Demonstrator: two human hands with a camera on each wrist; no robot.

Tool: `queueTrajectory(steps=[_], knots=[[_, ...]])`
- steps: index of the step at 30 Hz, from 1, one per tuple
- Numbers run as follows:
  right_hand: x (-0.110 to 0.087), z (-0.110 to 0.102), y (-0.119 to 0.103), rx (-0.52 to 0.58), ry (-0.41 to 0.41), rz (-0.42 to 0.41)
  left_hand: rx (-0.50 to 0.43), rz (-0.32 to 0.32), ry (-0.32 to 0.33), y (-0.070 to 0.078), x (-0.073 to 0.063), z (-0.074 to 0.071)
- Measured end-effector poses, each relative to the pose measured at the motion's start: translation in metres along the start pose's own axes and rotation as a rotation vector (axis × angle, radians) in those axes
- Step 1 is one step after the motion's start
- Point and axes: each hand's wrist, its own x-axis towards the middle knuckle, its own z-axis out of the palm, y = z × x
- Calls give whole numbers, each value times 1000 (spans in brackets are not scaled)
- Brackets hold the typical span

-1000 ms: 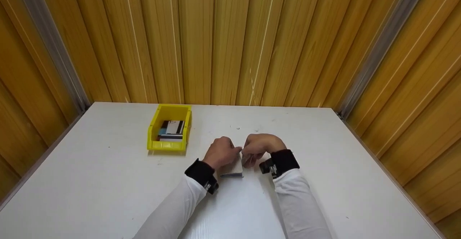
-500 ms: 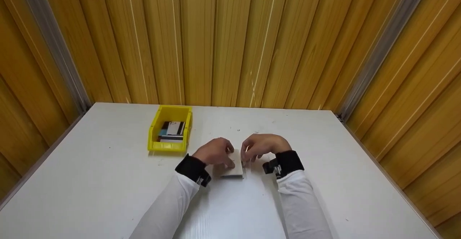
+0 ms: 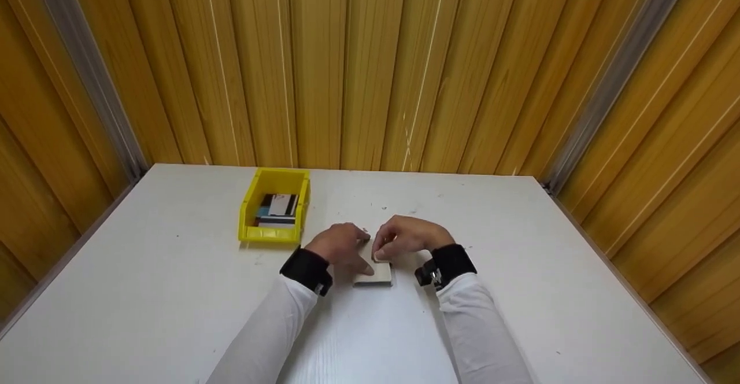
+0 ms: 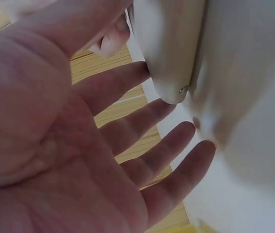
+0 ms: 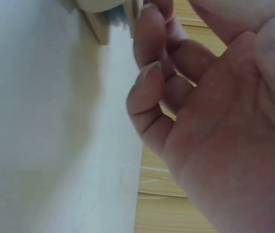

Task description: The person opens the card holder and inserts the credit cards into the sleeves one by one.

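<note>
A small cream card holder lies flat on the white table between the two hands. My left hand rests on its left side, the thumb pressing on top. In the left wrist view the spread, nearly straight fingers lie by the rounded end of the card holder, near a small metal stud. My right hand has curled fingers and pinches the card holder's right side. In the right wrist view two parted flaps of the card holder show something blue between them; the thumb is hidden there.
A yellow bin with several cards in it stands at the back left of the white table. Wood-patterned panels rise behind the table and at both sides.
My left hand has shifted from the card holder's top to its left side, thumb and fingers spreading. My right hand has moved left from beside the edge onto the card holder.
</note>
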Motion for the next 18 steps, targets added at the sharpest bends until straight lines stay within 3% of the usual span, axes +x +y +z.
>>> queueTrajectory(steps=[3, 7, 18], knots=[[1, 3, 3, 3, 15, -18, 15, 12, -2, 2, 2, 1], [0, 6, 2, 17, 40, 17, 29, 29, -5, 4, 3, 2], [0, 6, -8, 19, 140, 371, 30, 48, -2, 3, 7, 2]])
